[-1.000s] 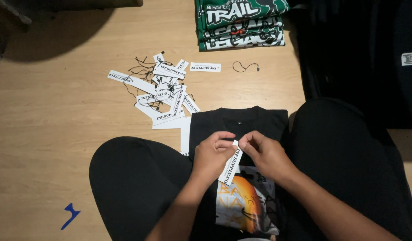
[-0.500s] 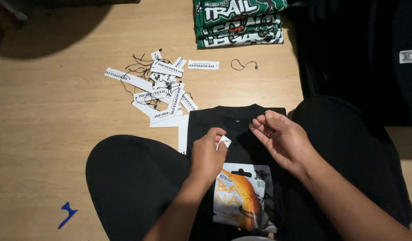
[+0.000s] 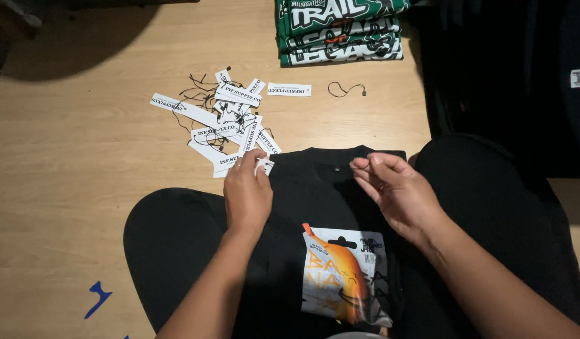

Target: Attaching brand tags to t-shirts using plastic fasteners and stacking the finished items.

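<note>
Left hand point(image 3: 247, 191) pinching white paper tag point(image 3: 263, 166) beside tag pile point(image 3: 230, 119); right hand point(image 3: 397, 188) empty, loosely curled over black shirt point(image 3: 327, 182).

White paper tags point(image 3: 230, 122) heaped on floor; orange card point(image 3: 343, 276) on lap.

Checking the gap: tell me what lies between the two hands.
In the head view, only the black shirt's collar area lies between the left hand and right hand.
</note>
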